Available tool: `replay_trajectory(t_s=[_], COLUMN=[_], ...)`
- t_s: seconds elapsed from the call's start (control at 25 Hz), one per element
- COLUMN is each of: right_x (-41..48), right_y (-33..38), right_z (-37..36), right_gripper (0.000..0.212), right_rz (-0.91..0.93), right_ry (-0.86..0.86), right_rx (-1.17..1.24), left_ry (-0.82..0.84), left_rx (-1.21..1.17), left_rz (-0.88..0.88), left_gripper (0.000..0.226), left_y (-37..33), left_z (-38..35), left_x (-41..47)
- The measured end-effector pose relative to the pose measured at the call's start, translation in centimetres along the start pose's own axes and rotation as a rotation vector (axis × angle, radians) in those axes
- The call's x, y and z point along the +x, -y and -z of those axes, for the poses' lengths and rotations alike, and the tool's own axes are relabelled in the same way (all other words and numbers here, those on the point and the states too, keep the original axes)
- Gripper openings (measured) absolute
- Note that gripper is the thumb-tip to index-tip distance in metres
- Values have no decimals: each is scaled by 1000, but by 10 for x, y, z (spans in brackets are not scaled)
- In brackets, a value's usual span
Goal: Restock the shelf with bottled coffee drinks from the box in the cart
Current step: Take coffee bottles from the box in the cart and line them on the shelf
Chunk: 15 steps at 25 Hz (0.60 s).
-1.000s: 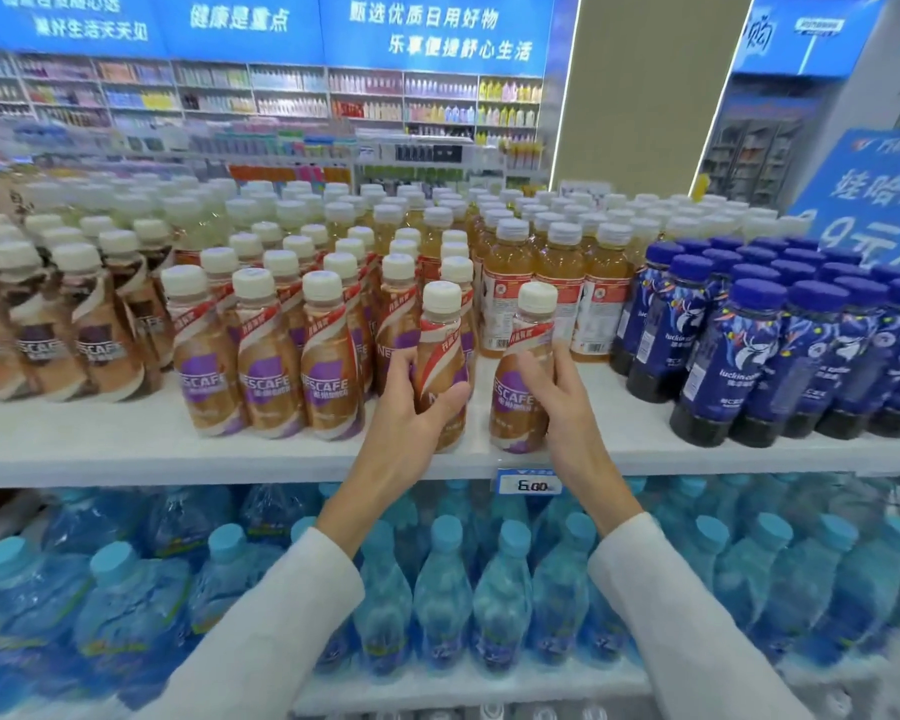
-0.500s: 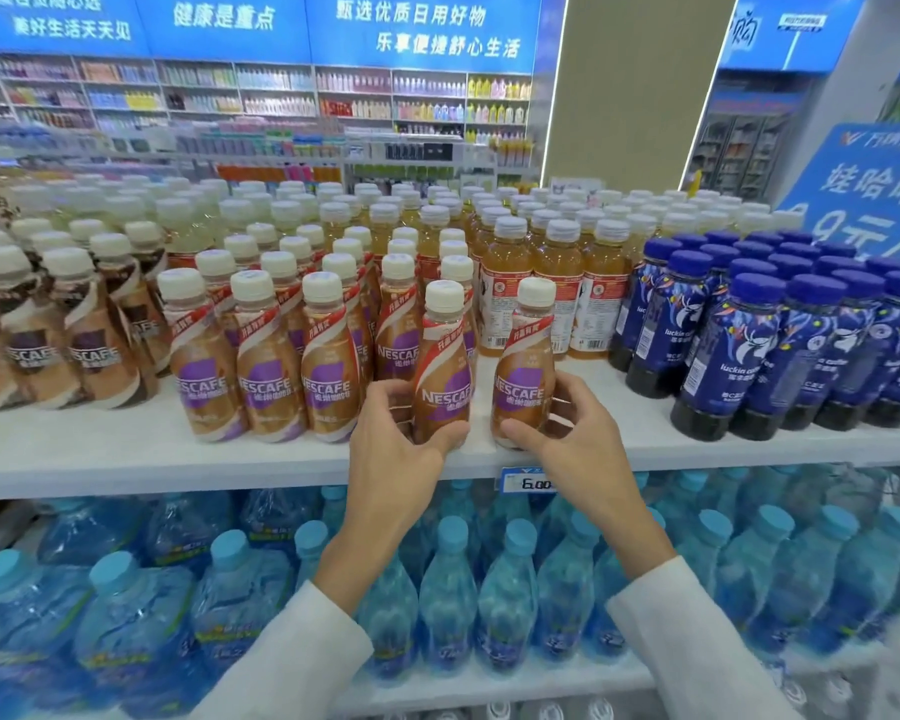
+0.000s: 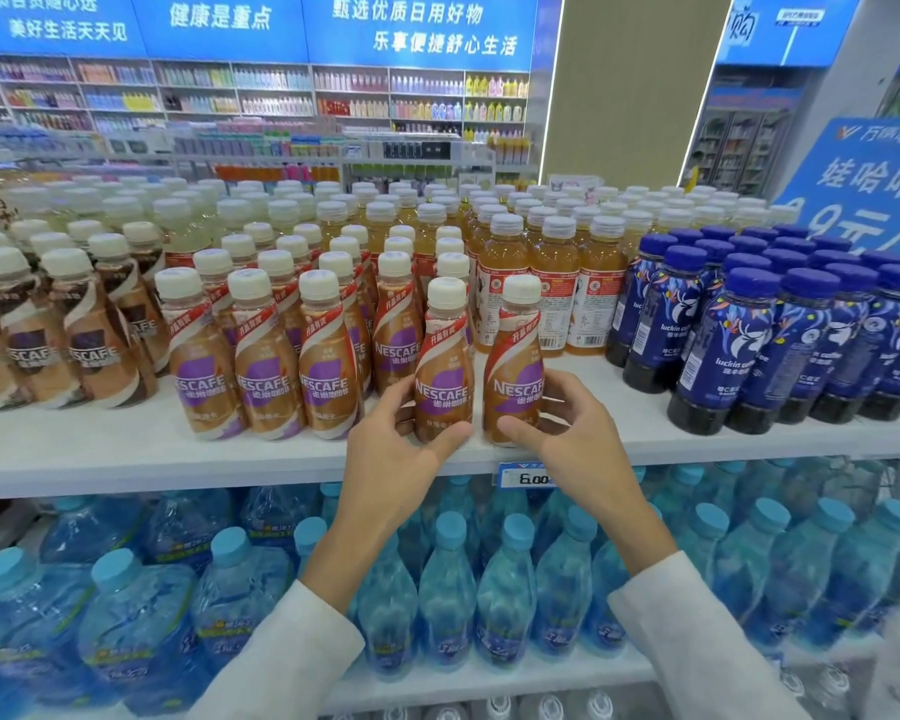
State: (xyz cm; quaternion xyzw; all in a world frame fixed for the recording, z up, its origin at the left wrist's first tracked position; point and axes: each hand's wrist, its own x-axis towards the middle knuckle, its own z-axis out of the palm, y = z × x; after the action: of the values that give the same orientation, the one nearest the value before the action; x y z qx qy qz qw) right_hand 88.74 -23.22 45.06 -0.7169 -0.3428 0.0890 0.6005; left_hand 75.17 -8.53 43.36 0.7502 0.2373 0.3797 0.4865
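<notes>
Standing upright side by side near the front edge of the white shelf [image 3: 126,454], two coffee drinks are each gripped low on the body. The left hand [image 3: 396,449] curls round the left Nescafé bottle [image 3: 444,366], thumb across its front. The right hand [image 3: 572,439] wraps the right Nescafé bottle [image 3: 515,366] likewise. Rows of Nescafé bottles [image 3: 266,371] stand just to their left, and Luckin coffee bottles [image 3: 749,350] fill the shelf's right end. A 6.00 price tag [image 3: 533,478] sits on the front edge above blue-capped water bottles [image 3: 448,589].
</notes>
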Motion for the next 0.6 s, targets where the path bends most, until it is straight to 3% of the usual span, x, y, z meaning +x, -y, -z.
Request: replay_trajectory(t_s=[0.28, 0.44, 0.6], right_x=[-9, -14, -14], right_y=[-2, -6, 0], right_z=[-11, -21, -33], right_gripper=[70, 59, 61], right_rz=[61, 70, 95], right_ry=[-41, -144, -120], right_rx=[-54, -21, -95], left_ry=[-148, -239, -371], left_rx=[81, 77, 157], left_rz=[-61, -57, -136], left_gripper=[79, 69, 64], left_y=[-1, -2, 4], left_z=[-10, -15, -13], left_x=[-6, -16, -28])
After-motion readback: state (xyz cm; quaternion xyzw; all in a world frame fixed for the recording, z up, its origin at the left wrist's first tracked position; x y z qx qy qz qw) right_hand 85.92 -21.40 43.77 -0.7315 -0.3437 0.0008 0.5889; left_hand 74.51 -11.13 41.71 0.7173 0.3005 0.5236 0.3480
